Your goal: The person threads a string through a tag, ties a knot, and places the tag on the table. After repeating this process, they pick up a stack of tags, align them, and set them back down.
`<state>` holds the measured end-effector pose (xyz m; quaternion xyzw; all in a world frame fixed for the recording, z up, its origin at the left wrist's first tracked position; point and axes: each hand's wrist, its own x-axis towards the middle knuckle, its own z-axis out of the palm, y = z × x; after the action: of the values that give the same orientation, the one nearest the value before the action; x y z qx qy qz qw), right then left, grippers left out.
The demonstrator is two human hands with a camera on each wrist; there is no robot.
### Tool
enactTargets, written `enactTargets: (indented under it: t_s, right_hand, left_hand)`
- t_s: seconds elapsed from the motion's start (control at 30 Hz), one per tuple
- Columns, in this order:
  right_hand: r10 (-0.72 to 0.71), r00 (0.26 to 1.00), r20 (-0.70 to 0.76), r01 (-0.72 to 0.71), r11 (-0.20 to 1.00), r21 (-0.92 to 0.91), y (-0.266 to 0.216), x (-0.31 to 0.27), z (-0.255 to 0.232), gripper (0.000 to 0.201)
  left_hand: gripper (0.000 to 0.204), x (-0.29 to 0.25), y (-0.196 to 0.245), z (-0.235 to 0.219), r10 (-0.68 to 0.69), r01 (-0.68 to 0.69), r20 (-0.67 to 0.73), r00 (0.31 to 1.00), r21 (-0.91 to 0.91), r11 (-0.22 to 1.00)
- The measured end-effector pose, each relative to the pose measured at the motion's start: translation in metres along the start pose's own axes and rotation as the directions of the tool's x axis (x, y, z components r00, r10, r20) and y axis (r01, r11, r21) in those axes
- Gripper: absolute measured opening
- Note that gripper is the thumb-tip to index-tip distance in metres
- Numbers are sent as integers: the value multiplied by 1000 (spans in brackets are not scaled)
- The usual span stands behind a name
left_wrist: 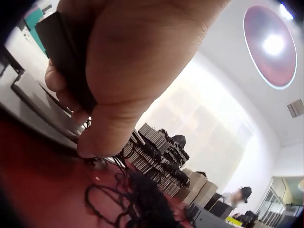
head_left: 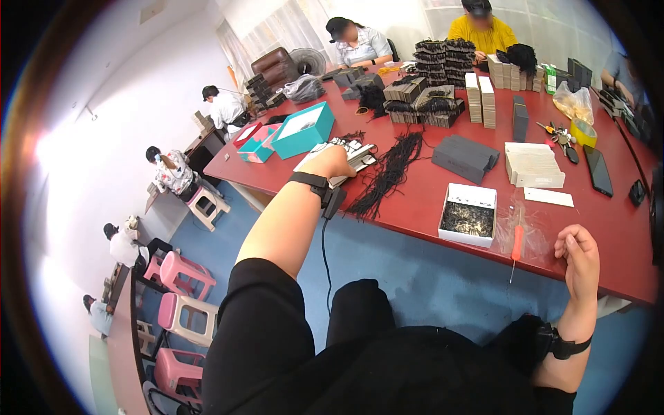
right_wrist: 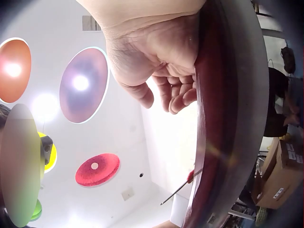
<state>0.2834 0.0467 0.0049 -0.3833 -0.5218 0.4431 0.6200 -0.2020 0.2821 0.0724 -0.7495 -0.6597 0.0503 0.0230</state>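
My left hand point(head_left: 332, 163) reaches over a loose pile of white and grey tags point(head_left: 361, 158) at the table's left side. In the left wrist view, its thumb and curled fingers grip a dark, flat-sided block point(left_wrist: 66, 52) that looks like a stack of tags. A bundle of black cords point(head_left: 393, 173) lies just right of that hand. My right hand point(head_left: 578, 257) hovers at the table's front edge, fingers loosely curled, with nothing in it. Nearest to it lies an orange-handled tool point(head_left: 517, 243) with a thin metal shaft, its tip jutting past the edge.
A white box point(head_left: 468, 238) of small black pieces stands near the front edge. Behind are a dark stack point(head_left: 463, 159), white tag stacks point(head_left: 532, 166), a phone point(head_left: 598, 170), keys point(head_left: 561, 138) and yellow tape point(head_left: 584, 132). Teal boxes point(head_left: 304, 131) stand left. People sit around the room.
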Motion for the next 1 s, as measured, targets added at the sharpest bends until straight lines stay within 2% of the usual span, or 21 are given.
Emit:
enactTargets:
  t_s: [0.2,0.3,0.33,0.47,0.53,0.57,0.6,0.67,0.7,0.77,0.87,0.9,0.93,1.0]
  right_hand:
    - [-6,1000,-11,6,1000,-1,0,-1,0,13]
    - [-2,1000,-1,2,1000,9,1,1,-1,13]
    - [15,1000,4,-15,1000,17,2,-2,-2,13]
    - [-3,1000,-6,3,1000,-6,3,-3,-1,13]
    - [-13,1000,-10,12,999,-33,5,-3,-3,13]
    - [-12,1000,-11,11,999,-31,6,-3,-3,13]
    - [-18,1000,-11,18,999,-37,7,-3,-3,13]
    - [-25,1000,-14,25,999,-45,6,-4,-2,13]
    - [-38,999,-29,37,998,-48,5,0,1,13]
    - [-37,998,-45,35,998,-54,4,-1,1,13]
    - [-29,998,-52,27,999,-32,3,0,2,13]
    - [-31,998,-47,29,999,-33,3,0,2,13]
    - [-33,999,-44,31,999,-33,3,0,2,13]
    - [-37,997,-61,35,998,-44,4,-1,2,13]
  left_hand:
    - [39,-18,4,-24,-45,41,-17,999,-199,979]
    - [32,-21,-8,-25,-82,77,17,997,-562,824]
    - [32,-24,-12,-19,-89,88,26,996,-566,820]
    - [40,-27,-14,-18,-166,136,-23,986,-471,871]
    - [49,-27,-8,-12,-151,130,-50,987,-296,946]
    - [59,-23,-9,-4,-75,57,-88,993,-188,980]
    - [60,-24,-5,-2,-37,31,-53,998,-111,993]
    - [61,-13,-7,15,-2,-1,-129,992,-25,1000]
    - [61,-3,-8,10,9,-12,-140,990,-20,1000]
    - [60,6,-5,10,-100,101,-25,995,33,994]
    - [58,9,-6,8,-164,165,31,986,-26,986]
    - [58,10,-3,7,-189,189,27,982,6,982]
    - [58,11,0,8,-183,182,24,983,9,983]
    - [58,8,9,6,-100,109,-56,993,181,977]
